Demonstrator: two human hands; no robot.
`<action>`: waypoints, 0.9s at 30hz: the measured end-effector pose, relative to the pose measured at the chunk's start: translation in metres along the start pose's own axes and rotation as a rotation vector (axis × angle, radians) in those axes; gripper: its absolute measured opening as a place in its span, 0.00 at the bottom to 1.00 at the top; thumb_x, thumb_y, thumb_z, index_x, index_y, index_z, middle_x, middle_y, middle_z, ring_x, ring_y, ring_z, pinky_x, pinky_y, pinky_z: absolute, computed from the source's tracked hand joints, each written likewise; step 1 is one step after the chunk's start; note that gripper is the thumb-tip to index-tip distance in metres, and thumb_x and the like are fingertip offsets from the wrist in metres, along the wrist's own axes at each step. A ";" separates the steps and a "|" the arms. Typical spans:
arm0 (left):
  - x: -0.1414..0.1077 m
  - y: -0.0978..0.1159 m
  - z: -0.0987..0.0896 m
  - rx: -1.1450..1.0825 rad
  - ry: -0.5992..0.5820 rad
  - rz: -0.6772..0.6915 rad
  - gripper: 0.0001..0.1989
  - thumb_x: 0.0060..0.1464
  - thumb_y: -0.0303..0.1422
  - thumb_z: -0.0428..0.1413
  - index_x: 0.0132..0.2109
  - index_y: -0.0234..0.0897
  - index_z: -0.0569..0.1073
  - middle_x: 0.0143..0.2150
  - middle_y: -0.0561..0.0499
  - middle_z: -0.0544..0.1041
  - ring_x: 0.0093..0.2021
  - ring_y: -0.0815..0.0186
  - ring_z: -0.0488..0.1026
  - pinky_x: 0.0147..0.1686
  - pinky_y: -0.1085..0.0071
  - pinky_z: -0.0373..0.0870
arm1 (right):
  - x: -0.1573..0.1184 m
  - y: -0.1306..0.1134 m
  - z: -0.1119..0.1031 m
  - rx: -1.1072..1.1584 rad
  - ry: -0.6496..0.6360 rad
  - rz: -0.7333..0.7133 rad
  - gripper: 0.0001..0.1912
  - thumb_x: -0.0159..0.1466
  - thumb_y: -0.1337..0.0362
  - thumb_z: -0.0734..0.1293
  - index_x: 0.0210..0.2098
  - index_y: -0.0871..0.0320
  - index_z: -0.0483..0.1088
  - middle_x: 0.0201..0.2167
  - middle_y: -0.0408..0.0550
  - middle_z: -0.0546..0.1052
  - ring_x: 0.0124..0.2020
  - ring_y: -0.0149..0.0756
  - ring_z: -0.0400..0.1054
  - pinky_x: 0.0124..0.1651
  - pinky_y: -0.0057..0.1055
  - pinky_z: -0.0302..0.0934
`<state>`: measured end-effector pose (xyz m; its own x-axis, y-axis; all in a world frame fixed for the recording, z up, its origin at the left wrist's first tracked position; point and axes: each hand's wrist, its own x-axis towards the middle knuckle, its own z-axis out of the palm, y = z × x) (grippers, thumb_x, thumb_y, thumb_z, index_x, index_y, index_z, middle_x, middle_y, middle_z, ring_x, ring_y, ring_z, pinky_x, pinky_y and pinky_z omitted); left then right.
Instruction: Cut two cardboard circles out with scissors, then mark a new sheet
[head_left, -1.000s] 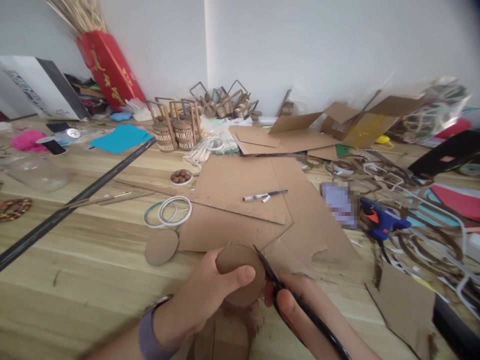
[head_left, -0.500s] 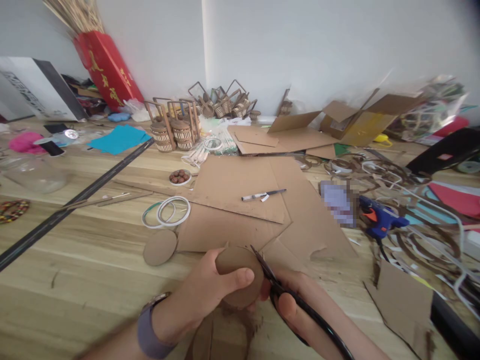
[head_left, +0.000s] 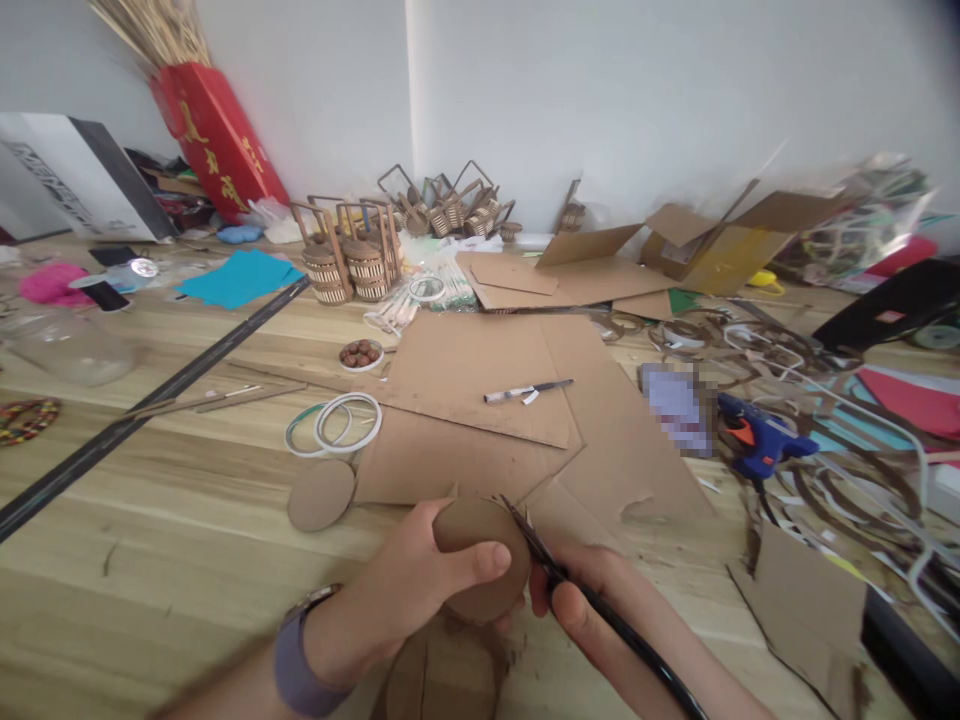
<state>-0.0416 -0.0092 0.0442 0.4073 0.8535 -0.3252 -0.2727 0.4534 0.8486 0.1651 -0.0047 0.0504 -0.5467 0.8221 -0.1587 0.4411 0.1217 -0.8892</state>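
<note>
From where I stand, the wearer's left hand point(head_left: 420, 575) has a firm pinch on a brown, round cardboard disc point(head_left: 480, 522), thumb laid flat across its face and the other fingers mostly hidden beneath. The disc is held up in front of the body, just past the near edge of a flat brown cardboard sheet point(head_left: 465, 360) that lies on the pale wooden table point(head_left: 187, 560). The right hand point(head_left: 600, 572) is wrapped around a pair of black-handled metal scissors point(head_left: 553, 570), the blades pointing up along the disc's right edge; whether they touch it I can't tell. The disc looks light and fairly stiff, with a dry, matt face that should hardly slip, though I'd expect the rim to crush or crease if squeezed hard. The best hold seems to be flat across the middle, thumb above and fingers below, leaving the edge free. A second brown cardboard circle point(head_left: 322, 495) lies flat to the left, just beside the sheet and near a white ring point(head_left: 378, 425).
</note>
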 end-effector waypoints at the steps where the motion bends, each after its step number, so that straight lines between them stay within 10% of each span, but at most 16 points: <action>1: 0.000 0.000 0.000 0.000 0.004 -0.005 0.18 0.48 0.43 0.69 0.39 0.33 0.79 0.30 0.49 0.80 0.26 0.67 0.75 0.29 0.71 0.74 | 0.000 -0.001 0.000 -0.001 0.003 0.003 0.40 0.60 0.25 0.51 0.27 0.57 0.64 0.22 0.42 0.61 0.25 0.33 0.53 0.26 0.29 0.43; 27: 0.001 0.000 -0.005 0.035 -0.060 -0.061 0.19 0.48 0.43 0.69 0.41 0.34 0.79 0.32 0.49 0.82 0.27 0.68 0.76 0.29 0.72 0.74 | 0.001 -0.006 -0.002 0.020 -0.011 -0.042 0.42 0.59 0.25 0.51 0.28 0.59 0.71 0.23 0.44 0.68 0.24 0.33 0.57 0.26 0.27 0.51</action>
<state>-0.0453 -0.0071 0.0418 0.4738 0.8073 -0.3519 -0.2156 0.4938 0.8424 0.1632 -0.0036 0.0565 -0.5723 0.8105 -0.1251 0.4029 0.1449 -0.9037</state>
